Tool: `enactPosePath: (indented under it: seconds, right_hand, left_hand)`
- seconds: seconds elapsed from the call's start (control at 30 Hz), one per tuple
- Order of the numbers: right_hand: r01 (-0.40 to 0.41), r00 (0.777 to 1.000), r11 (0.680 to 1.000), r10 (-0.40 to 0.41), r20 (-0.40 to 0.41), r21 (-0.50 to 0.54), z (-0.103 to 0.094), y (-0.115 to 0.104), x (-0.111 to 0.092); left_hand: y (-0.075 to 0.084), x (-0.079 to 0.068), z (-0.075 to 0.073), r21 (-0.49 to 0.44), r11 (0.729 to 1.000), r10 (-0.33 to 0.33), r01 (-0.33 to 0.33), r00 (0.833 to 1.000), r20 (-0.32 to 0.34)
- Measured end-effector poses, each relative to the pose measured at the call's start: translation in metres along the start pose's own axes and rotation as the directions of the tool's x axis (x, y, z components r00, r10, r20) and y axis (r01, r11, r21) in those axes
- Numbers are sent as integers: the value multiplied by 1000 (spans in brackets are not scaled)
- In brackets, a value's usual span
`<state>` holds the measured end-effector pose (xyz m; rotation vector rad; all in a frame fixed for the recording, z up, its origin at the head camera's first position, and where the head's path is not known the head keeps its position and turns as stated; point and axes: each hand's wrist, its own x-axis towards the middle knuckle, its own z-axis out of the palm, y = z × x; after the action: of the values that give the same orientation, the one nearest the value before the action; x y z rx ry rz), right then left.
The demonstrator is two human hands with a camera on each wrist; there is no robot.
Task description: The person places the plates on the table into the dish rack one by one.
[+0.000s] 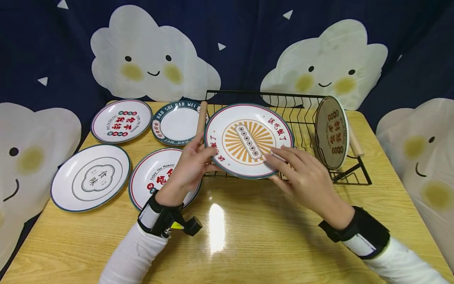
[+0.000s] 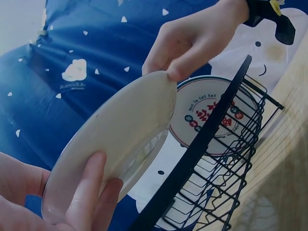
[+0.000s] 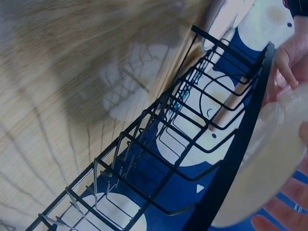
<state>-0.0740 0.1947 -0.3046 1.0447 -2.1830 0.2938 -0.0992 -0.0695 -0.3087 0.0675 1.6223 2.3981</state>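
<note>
Both hands hold a round white plate (image 1: 248, 138) with a sunburst pattern and red lettering, raised over the front of a black wire dish rack (image 3: 245, 144). My left hand (image 1: 189, 163) grips its left rim, thumb on the upper face; in the left wrist view, fingers lie against the pale underside (image 2: 103, 130). At the lower right rim, my right hand (image 1: 303, 177) pinches the plate, several fingers over its face and the thumb below the edge. Another plate (image 1: 331, 134) with red lettering stands on edge at the rack's right end.
Left of the rack, several plates lie face up on the wooden table (image 1: 248, 236): a red-lettered one (image 1: 120, 120), a green-rimmed one (image 1: 177, 122), one with a flower-shaped emblem (image 1: 90, 177), and another (image 1: 142, 179) partly behind my left arm. Wooden handles (image 1: 356, 140) flank the rack; a dark curtain (image 1: 241, 23) hangs behind.
</note>
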Motion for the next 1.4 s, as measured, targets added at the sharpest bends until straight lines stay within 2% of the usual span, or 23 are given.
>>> enactPosePath:
  seconds: [0.1, 0.2, 0.3, 0.37, 0.47, 0.6, 0.7, 0.87, 0.97, 1.03, 1.23, 1.4]
  right_hand:
    - [-66, 998, 998, 66, -14, 17, -1, 2, 0]
    - [-163, 986, 986, 165, -31, 40, -2, 5, 0]
    - [-289, 956, 954, 292, -30, 75, -2, 7, 0]
    - [-382, 923, 919, 385, -14, 99, -1, 8, 1]
    - [-524, 851, 837, 523, 53, 156, -1, 9, 3]
    - [-684, 729, 689, 655, 199, 238, 0, 11, 5]
    - [-761, 649, 591, 697, 305, 267, 2, 13, 7]
    - [-847, 530, 472, 734, 424, 243, 6, 15, 12]
    - [-879, 477, 403, 742, 472, 256, 9, 16, 15]
    - [-890, 454, 350, 733, 506, 292, 11, 17, 16]
    - [-885, 427, 183, 684, 591, 428, 18, 15, 19]
    - [-866, 411, 90, 687, 599, 491, 23, 13, 20]
  left_hand:
    - [1, 0, -4, -3, 1000, 8, -8, 1000, -21]
    - [2, 0, -6, -6, 1000, 16, -16, 999, -30]
    - [2, -1, -8, -3, 1000, 16, -16, 999, -31]
    - [2, -2, -9, 0, 1000, 15, -15, 999, -30]
    - [1, -3, -10, 4, 1000, 14, -13, 999, -30]
    - [0, -3, -11, 5, 1000, 16, -16, 999, -34]
    - [0, -3, -11, 0, 1000, 17, -17, 999, -36]
    - [0, -3, -11, 3, 1000, 15, -15, 999, -36]
    - [0, -3, -12, 8, 1000, 15, -15, 999, -36]
    - [0, -3, -12, 10, 1000, 15, -15, 999, -35]
    - [0, -2, -12, 8, 1000, 16, -15, 999, -35]
    - [-1, -2, -13, 24, 1000, 9, -8, 999, -45]
